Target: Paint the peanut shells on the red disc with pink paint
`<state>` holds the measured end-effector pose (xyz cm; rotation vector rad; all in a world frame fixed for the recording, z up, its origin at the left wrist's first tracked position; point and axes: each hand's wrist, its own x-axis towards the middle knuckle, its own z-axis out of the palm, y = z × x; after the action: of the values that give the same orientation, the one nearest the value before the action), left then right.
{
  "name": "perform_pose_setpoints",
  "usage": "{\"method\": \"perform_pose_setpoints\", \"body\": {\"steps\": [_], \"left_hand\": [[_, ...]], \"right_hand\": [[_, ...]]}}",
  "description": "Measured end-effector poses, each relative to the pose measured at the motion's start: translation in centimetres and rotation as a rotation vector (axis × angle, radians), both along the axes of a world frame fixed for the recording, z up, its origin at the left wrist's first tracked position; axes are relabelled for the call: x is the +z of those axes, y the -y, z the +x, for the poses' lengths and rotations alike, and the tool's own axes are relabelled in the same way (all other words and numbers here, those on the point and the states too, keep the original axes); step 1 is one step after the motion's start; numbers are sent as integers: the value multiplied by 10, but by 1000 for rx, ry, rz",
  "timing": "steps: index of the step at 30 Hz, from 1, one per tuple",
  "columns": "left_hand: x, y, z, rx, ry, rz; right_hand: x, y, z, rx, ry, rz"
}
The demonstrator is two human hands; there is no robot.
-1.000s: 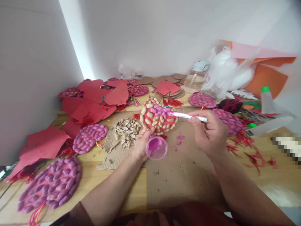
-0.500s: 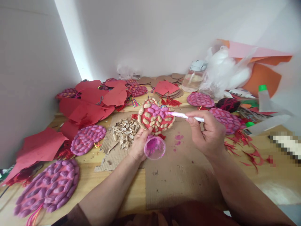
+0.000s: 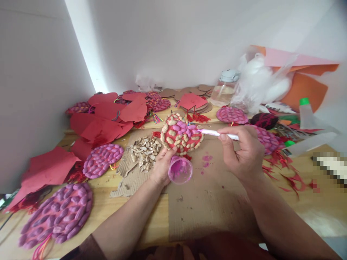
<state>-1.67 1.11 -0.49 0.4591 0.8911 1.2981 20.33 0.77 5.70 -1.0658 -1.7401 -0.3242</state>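
Observation:
A heart-like red plaque (image 3: 183, 146) covered with peanut shells is pinched at its lower left edge by my left hand (image 3: 162, 166). Several shells near its top middle are painted purple; the others are plain tan. A small clear cup (image 3: 181, 171) with purple paint inside is also held in my left hand, tilted toward me just below the plaque. Between the thumb and fingers of my right hand (image 3: 244, 153) is a white-handled paintbrush (image 3: 221, 134). Its purple tip points left, at the plaque's right edge; whether it touches a shell I cannot tell.
Loose peanut shells (image 3: 145, 153) lie on cardboard left of centre. Purple-painted plaques (image 3: 58, 215) rest on both sides. Red paper pieces (image 3: 105, 110) are piled back left. A lidded jar (image 3: 223, 92) and a white plastic bag (image 3: 261, 83) stand back right.
My right hand has drawn the paintbrush slightly to the right, from the purple shells toward the plaque's right edge. My left hand still holds the plaque and cup in nearly the same place.

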Motion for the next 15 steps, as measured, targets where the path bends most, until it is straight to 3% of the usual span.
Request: {"method": "perform_pose_setpoints", "body": {"steps": [8,15], "left_hand": [[-2,-1,-1,-47,15,5],[-7,-2,-4,3,7,-16]], "right_hand": [[0,1,-1,63,-13,-34],[0,2,0,-11,-59,-49]]}}
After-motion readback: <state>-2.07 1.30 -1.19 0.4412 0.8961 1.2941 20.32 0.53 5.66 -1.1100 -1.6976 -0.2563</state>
